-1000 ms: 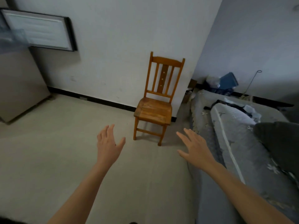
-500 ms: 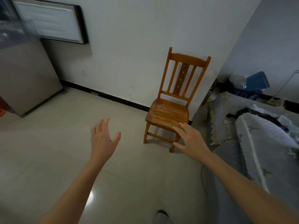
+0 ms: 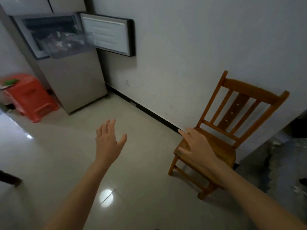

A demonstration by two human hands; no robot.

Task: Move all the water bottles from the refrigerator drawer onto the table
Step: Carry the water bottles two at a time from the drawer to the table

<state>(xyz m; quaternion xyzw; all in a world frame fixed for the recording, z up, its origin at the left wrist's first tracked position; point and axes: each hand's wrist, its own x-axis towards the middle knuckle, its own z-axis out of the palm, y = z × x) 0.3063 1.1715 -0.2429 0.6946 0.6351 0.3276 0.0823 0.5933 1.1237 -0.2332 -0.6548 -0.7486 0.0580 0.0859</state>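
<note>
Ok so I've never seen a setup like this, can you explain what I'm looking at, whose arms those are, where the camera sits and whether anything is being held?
No machine here: these are a person's two bare arms, filmed by one wide-angle camera worn on the head, looking forward and down. The left hand and the right hand are both spread open and hold nothing. The right one shows in front of the seat of a brown wooden slat-back chair; whether it touches is unclear. Further off on the left stands a grey refrigerator with one door swung open and a clear plastic drawer pulled out; the contents are too blurred to name. A red plastic stool stands beside it on the pale tiled floor.
</note>
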